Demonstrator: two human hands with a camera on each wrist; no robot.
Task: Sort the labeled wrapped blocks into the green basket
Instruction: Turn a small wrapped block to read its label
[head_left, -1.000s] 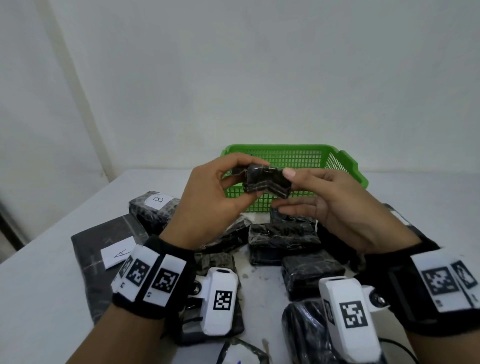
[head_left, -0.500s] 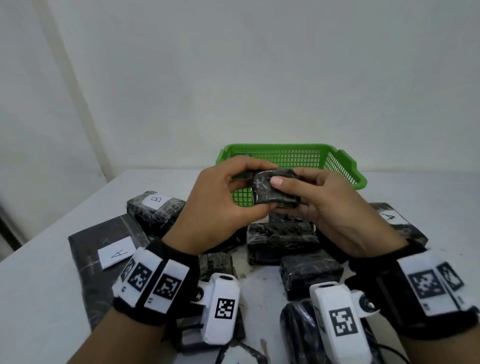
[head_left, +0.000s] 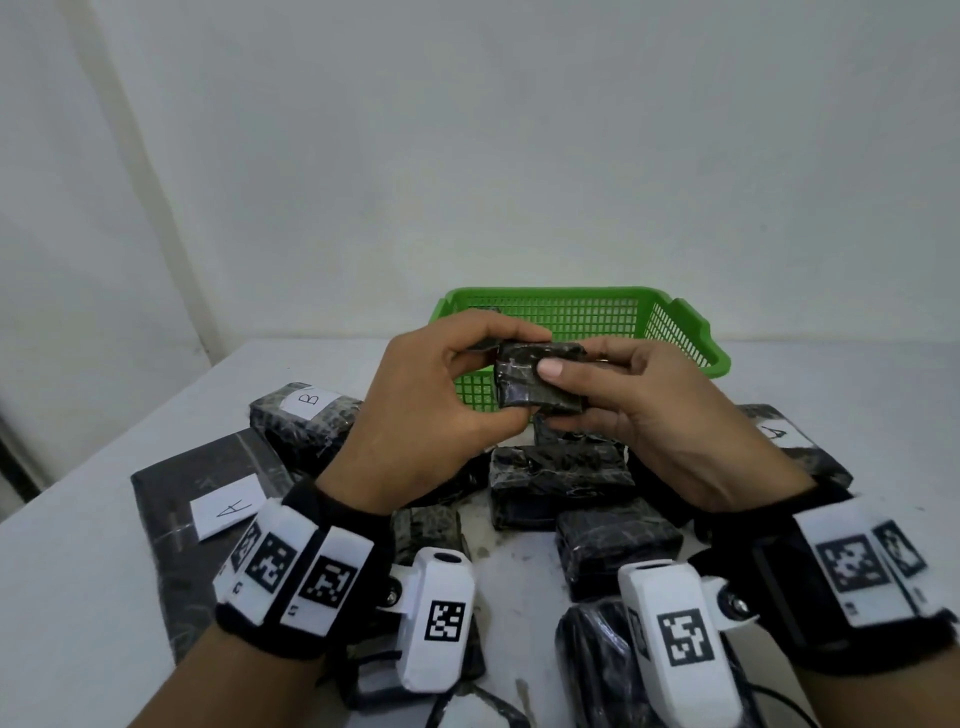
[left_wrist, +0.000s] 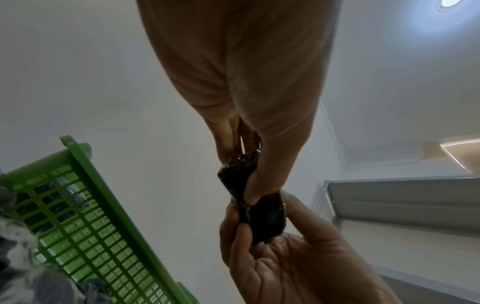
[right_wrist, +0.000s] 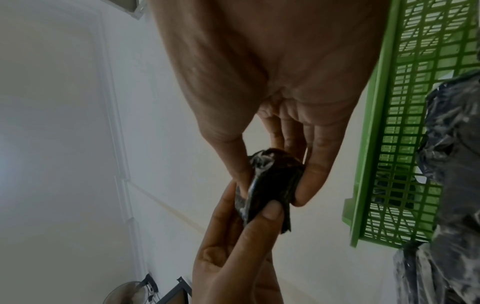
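Note:
A small black wrapped block (head_left: 535, 382) is held in the air in front of the green basket (head_left: 675, 332). My left hand (head_left: 441, 400) pinches its left end between thumb and fingers, and my right hand (head_left: 649, 415) grips its right side with the thumb on its near face. No label shows on this block. In the left wrist view the block (left_wrist: 259, 214) sits between both hands; the right wrist view shows the block (right_wrist: 270, 185) pinched from both sides. A block marked B (head_left: 306, 415) lies at left, a flat pack marked A (head_left: 208, 499) nearer, and another labelled block (head_left: 789, 447) at right.
Several unlabelled black wrapped blocks (head_left: 561, 478) are piled on the white table (head_left: 78, 597) below my hands. The green basket (left_wrist: 85, 216) stands at the back against the wall, with dark wrapped things inside seen through its mesh. Camera mounts sit on both wrists.
The block has been turned between my hands so a broad face points toward me, and both hands have dropped slightly. A labelled block at right has come into sight.

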